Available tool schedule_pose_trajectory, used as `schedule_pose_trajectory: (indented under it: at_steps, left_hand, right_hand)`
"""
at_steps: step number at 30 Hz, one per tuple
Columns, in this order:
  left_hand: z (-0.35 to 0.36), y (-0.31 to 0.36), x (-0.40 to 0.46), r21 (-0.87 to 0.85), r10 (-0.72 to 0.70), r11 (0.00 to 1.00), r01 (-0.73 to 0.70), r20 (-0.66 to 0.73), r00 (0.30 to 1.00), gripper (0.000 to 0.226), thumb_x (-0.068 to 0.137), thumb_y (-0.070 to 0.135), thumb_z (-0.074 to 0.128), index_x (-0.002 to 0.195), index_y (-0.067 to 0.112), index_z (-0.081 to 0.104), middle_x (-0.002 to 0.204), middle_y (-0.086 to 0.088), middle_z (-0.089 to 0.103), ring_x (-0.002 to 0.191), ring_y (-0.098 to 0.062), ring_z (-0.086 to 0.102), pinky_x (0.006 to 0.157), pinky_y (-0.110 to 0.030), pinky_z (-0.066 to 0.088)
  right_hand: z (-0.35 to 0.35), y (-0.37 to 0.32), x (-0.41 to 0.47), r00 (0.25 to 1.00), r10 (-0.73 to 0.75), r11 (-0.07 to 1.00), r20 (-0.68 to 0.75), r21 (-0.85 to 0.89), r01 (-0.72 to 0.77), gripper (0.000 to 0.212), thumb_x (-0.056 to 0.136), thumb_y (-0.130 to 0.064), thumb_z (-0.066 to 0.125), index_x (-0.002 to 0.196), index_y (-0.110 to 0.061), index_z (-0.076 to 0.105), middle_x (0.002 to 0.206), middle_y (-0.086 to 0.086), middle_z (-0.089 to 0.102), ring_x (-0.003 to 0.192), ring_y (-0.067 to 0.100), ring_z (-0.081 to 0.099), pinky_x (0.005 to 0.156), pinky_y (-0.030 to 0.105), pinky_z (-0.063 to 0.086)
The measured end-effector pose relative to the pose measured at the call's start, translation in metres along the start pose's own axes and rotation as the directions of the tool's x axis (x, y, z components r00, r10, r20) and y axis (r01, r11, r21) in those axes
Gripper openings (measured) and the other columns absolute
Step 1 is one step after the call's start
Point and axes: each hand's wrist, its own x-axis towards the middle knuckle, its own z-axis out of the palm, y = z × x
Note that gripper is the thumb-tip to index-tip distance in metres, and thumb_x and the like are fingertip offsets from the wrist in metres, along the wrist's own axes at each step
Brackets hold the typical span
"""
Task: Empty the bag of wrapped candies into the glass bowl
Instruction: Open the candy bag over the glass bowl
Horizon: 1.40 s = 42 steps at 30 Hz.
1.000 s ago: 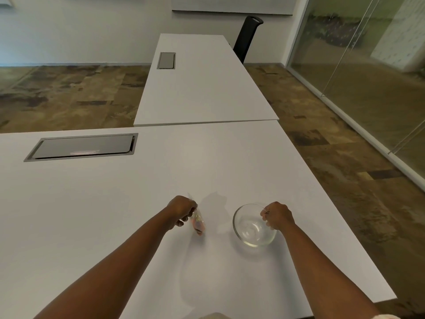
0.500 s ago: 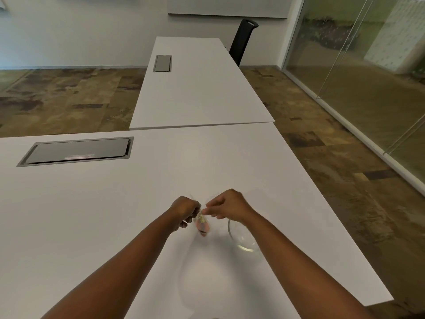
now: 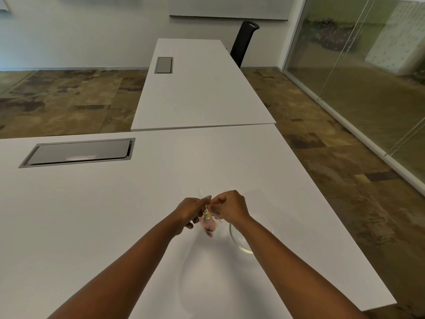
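My right hand (image 3: 231,207) came off the glass bowl (image 3: 250,231) lower center; now it and my left hand (image 3: 192,209) pinch the candy bag (image 3: 208,223) just left of it. A hard tear could scatter candies across the white table (image 3: 115,215).

We see a desk (image 3: 92,226) with a smooth, matt white top that looks like laminate. Set into it is a cable hatch (image 3: 78,152) with a brushed grey metal frame and a darker, faintly glossy lid. The bowl (image 3: 259,221) is clear, glossy glass. The bag (image 3: 208,223) is thin, transparent, crinkled plastic, and the candies inside show shiny wrappers. The floor (image 3: 69,100) has a matt, mottled brown finish. The partition (image 3: 368,77) is reflective glass.
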Motion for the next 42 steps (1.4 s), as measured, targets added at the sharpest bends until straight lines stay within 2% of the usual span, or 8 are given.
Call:
schedule_pose_trajectory:
  at_steps: [8, 16, 22, 26, 30, 34, 39, 42]
  left_hand:
    - [0.003, -0.003, 0.0, -0.033, 0.055, 0.998, -0.054, 0.023, 0.998, 0.041, 0.093, 0.04, 0.046, 0.059, 0.019, 0.048, 0.06, 0.001, 0.043, 0.049, -0.011, 0.038, 0.047, -0.02, 0.029]
    - [0.006, -0.006, 0.0, -0.047, 0.094, 0.995, -0.092, 0.063, 0.994, 0.04, 0.099, 0.028, 0.034, 0.061, 0.018, 0.042, 0.059, 0.0, 0.04, 0.051, -0.011, 0.037, 0.049, -0.021, 0.029]
    - [0.006, -0.006, 0.001, -0.075, 0.125, 0.99, -0.121, 0.056, 0.991, 0.039, 0.1, 0.024, 0.031, 0.063, 0.018, 0.044, 0.058, 0.002, 0.04, 0.05, -0.011, 0.038, 0.046, -0.019, 0.03]
    - [0.006, -0.008, 0.003, -0.092, 0.149, 0.986, -0.142, 0.072, 0.986, 0.041, 0.1, 0.025, 0.032, 0.063, 0.017, 0.046, 0.059, 0.001, 0.043, 0.051, -0.01, 0.04, 0.047, -0.019, 0.032]
    - [0.007, -0.009, 0.004, -0.067, 0.171, 0.984, -0.167, 0.067, 0.983, 0.042, 0.1, 0.024, 0.032, 0.061, 0.018, 0.046, 0.059, 0.002, 0.044, 0.054, -0.01, 0.041, 0.05, -0.019, 0.034]
    - [0.007, -0.009, 0.004, -0.095, 0.195, 0.978, -0.188, 0.066, 0.979, 0.04, 0.1, 0.021, 0.034, 0.062, 0.018, 0.046, 0.06, 0.002, 0.043, 0.058, -0.009, 0.043, 0.057, -0.02, 0.039]
    - [0.005, -0.008, 0.004, -0.238, 0.218, 0.953, -0.188, 0.108, 0.97, 0.038, 0.1, 0.02, 0.035, 0.066, 0.014, 0.049, 0.065, -0.001, 0.048, 0.065, -0.011, 0.054, 0.069, -0.023, 0.053]
    - [0.003, -0.008, 0.003, -0.273, 0.244, 0.941, -0.2, 0.135, 0.96, 0.039, 0.1, 0.02, 0.034, 0.066, 0.013, 0.051, 0.066, -0.002, 0.051, 0.065, -0.01, 0.058, 0.067, -0.019, 0.057]
  right_hand:
    - [-0.003, 0.002, 0.001, 0.993, 0.105, 0.982, 0.058, 0.153, -0.113, 0.014, 0.067, -0.009, 0.081, 0.08, -0.006, 0.076, 0.062, -0.005, 0.065, 0.06, 0.009, 0.06, 0.067, 0.028, 0.052]
    - [-0.004, 0.002, -0.001, 0.984, 0.146, 0.951, 0.104, 0.259, -0.168, 0.024, 0.062, -0.005, 0.084, 0.056, -0.021, 0.067, 0.06, -0.002, 0.065, 0.061, 0.014, 0.061, 0.061, 0.024, 0.052]
    - [-0.008, 0.002, -0.004, 0.952, 0.198, 0.863, 0.232, 0.419, -0.281, 0.017, 0.068, -0.005, 0.08, 0.081, -0.009, 0.07, 0.068, 0.003, 0.066, 0.062, 0.014, 0.061, 0.057, 0.021, 0.051]
    - [-0.011, 0.001, -0.004, 0.94, 0.229, 0.82, 0.253, 0.471, -0.326, 0.003, 0.076, -0.009, 0.075, 0.078, -0.01, 0.073, 0.063, -0.002, 0.067, 0.054, 0.006, 0.062, 0.044, 0.014, 0.048]
    - [-0.008, 0.004, 0.001, 0.957, 0.239, 0.874, 0.163, 0.393, -0.285, 0.016, 0.079, -0.009, 0.072, 0.092, -0.001, 0.073, 0.067, 0.002, 0.065, 0.058, 0.01, 0.058, 0.055, 0.019, 0.048]
    - [-0.005, 0.003, 0.001, 0.95, 0.226, 0.852, 0.216, 0.43, -0.3, 0.022, 0.087, -0.012, 0.064, 0.1, 0.005, 0.069, 0.071, 0.007, 0.063, 0.059, 0.012, 0.055, 0.057, 0.019, 0.048]
    - [-0.007, -0.001, -0.002, 0.913, 0.171, 0.778, 0.371, 0.517, -0.357, 0.024, 0.094, -0.012, 0.052, 0.076, -0.004, 0.065, 0.07, 0.009, 0.063, 0.058, 0.014, 0.059, 0.058, 0.02, 0.053]
    - [-0.01, -0.002, -0.003, 0.894, 0.157, 0.735, 0.42, 0.555, -0.389, 0.026, 0.095, -0.013, 0.049, 0.075, -0.004, 0.063, 0.072, 0.011, 0.061, 0.061, 0.016, 0.059, 0.059, 0.021, 0.053]
